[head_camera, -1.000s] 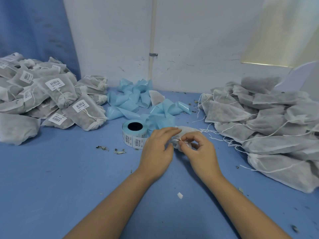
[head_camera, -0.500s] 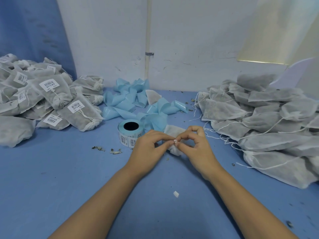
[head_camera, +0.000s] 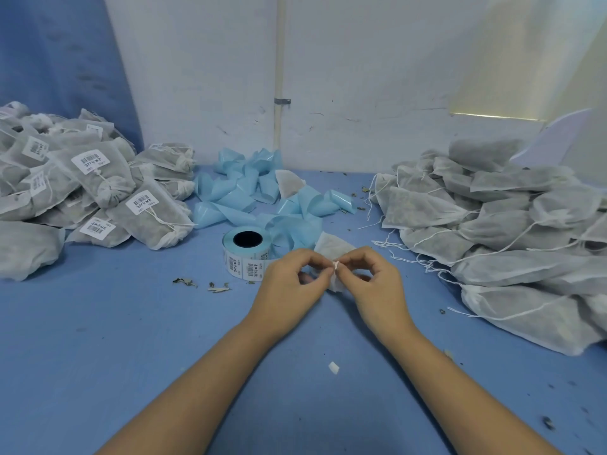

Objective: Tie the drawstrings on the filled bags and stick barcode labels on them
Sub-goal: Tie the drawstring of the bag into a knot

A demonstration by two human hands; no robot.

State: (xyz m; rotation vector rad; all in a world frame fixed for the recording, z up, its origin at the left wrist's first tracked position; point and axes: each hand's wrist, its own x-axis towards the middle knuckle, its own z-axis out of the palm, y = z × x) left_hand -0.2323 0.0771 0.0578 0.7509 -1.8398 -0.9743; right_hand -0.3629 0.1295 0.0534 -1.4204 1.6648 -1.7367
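Bag (head_camera: 332, 247) half hidden, left hand (head_camera: 290, 285), right hand (head_camera: 377, 285) pinching

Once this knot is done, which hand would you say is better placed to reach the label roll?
Left. The label roll stands just beyond the left hand, on its outer side; the right hand would have to cross the bag and the left hand.

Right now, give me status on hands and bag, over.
Both hands busy: left hand, right hand pinching drawstring at bag neck. No label visible on it. Nothing blocking label roll beyond left hand.
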